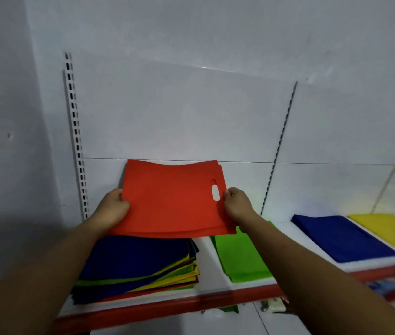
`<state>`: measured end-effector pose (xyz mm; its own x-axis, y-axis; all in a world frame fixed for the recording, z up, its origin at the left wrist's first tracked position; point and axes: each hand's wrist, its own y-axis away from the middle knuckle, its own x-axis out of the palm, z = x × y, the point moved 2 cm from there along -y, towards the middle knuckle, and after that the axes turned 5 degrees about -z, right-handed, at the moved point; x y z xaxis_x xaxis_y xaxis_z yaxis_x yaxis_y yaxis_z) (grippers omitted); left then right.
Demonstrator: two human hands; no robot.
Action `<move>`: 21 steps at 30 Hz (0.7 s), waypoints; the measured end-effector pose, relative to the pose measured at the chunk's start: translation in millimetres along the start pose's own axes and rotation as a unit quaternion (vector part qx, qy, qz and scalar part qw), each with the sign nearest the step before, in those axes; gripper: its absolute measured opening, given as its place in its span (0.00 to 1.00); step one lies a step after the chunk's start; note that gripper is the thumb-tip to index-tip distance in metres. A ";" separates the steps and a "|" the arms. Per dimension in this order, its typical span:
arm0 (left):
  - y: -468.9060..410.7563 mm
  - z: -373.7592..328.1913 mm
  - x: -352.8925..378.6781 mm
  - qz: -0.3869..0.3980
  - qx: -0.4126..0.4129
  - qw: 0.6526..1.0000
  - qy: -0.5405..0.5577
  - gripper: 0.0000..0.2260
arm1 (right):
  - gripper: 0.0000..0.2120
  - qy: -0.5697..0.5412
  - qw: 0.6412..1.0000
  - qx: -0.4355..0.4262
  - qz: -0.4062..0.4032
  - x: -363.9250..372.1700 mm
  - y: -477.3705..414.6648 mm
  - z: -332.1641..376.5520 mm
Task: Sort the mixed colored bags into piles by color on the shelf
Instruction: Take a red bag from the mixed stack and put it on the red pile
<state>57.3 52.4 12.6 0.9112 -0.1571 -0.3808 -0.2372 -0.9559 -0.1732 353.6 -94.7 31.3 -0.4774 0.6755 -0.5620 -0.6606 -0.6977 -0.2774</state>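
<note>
Over the mixed pile (138, 264) at seven o'clock on the shelf (207, 264), the left hand (113, 209) grips the red bags (172, 201) at nine o'clock, the right hand (237, 204) at three.

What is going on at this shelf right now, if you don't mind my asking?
A person is sorting coloured bags on the shelf. The left hand and right hand each grip a side of the red bags, held above the mixed stack at the shelf's left end. Further right lie a green pile, a blue pile and a yellow pile.
</note>
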 end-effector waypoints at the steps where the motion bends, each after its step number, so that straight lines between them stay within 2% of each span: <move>1: -2.9 -9.7 12.8 -0.002 0.019 1.000 -0.010 0.11 | 0.14 0.026 0.999 -0.013 -0.027 -13.4 -0.2 -3.3; 4: -9.3 -41.0 59.3 -0.005 0.077 0.996 -0.047 0.08 | 0.14 0.060 0.993 -0.007 -0.104 -63.2 3.3 -22.0; 8: -5.1 -85.5 146.6 0.017 0.143 0.989 -0.026 0.09 | 0.15 0.072 0.980 0.035 -0.182 -143.4 17.0 -68.4; 15: 50.3 -155.7 326.3 0.128 0.204 0.970 -0.015 0.09 | 0.14 0.070 0.946 0.120 -0.293 -293.4 67.4 -177.8; 21: 134.4 -227.9 473.6 0.208 0.230 0.951 -0.012 0.06 | 0.13 0.091 0.923 0.177 -0.330 -428.7 113.4 -278.0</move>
<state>533.7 -207.0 16.0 0.6998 -0.4867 -0.5229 -0.7026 -0.6015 -0.3803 644.5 -529.7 24.1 0.1807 0.8516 -0.4920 -0.9356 -0.0055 -0.3531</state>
